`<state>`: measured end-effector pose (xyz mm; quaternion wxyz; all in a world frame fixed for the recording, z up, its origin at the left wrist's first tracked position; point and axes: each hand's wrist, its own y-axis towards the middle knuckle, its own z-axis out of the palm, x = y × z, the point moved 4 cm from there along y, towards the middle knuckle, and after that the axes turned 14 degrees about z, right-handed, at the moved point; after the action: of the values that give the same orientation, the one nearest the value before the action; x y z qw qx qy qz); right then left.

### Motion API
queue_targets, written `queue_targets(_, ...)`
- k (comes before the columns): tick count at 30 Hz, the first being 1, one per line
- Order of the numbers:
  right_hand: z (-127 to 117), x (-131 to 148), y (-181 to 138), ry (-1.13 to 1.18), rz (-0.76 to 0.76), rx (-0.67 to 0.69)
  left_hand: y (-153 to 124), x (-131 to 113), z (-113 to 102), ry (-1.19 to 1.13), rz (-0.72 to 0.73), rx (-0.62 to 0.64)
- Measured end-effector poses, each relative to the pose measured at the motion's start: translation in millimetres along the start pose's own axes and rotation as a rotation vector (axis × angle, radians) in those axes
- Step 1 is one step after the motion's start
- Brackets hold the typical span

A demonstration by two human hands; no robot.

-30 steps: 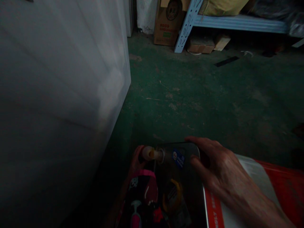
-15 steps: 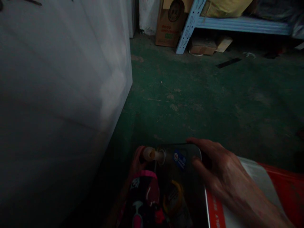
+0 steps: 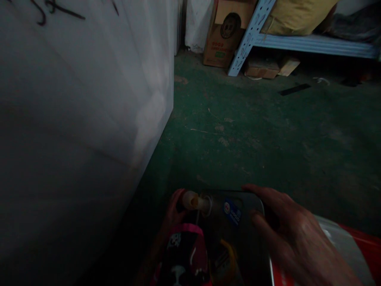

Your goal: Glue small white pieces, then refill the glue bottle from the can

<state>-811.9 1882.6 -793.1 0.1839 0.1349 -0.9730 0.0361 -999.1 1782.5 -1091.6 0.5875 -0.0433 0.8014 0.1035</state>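
A rectangular metal can point(image 3: 250, 246) with a red and white side is tipped at the bottom of the view. Its dark end carries a blue sticker point(image 3: 232, 211) and a yellow ring-like part point(image 3: 230, 254). My right hand point(image 3: 294, 230) grips the can's right edge, thumb on the end face and fingers over the far side. At the can's pale spout point(image 3: 204, 204), my left hand point(image 3: 174, 210) is closed round a pale, open-mouthed piece point(image 3: 189, 200). What lies below that piece is hidden. Dark patterned cloth with pink trim point(image 3: 187, 228) covers part of the can.
A large white panel point(image 3: 104, 87) stands close on the left. Beyond the green floor point(image 3: 238, 119) are a cardboard box point(image 3: 222, 39), a blue metal shelf point(image 3: 312, 41) with a yellow sack point(image 3: 300, 16), and small boxes point(image 3: 262, 68) beneath. A dark strip point(image 3: 294, 89) lies on the floor.
The whole view has shifted, so everything sits slightly lower and farther right. Both hands keep their hold, and the can and the pale piece stay together.
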Motion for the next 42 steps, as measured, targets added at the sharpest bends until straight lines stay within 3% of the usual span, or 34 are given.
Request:
queue_targets(9, 7.1, -13.2, -3.9, -0.030, -0.035, 0.071, 2.3, -10.0, -0.7, -0.003, 0.019, 0.016)
queue_targets(21, -1.9, 2.7, -2.7, -0.027, -0.064, -0.039, 11.8, -16.0, 3.5, 0.109, 0.076, 0.125)
queue_targets(32, 7.1, -4.9, -5.0, 0.031, 0.040, 0.010, 17.3, -18.7, 2.7, 0.149, 0.095, 0.150)
queue_targets(42, 1.1, -0.7, -4.1, 0.032, 0.021, -0.008, 17.6, -24.3, 3.1, 0.102, 0.054, 0.165)
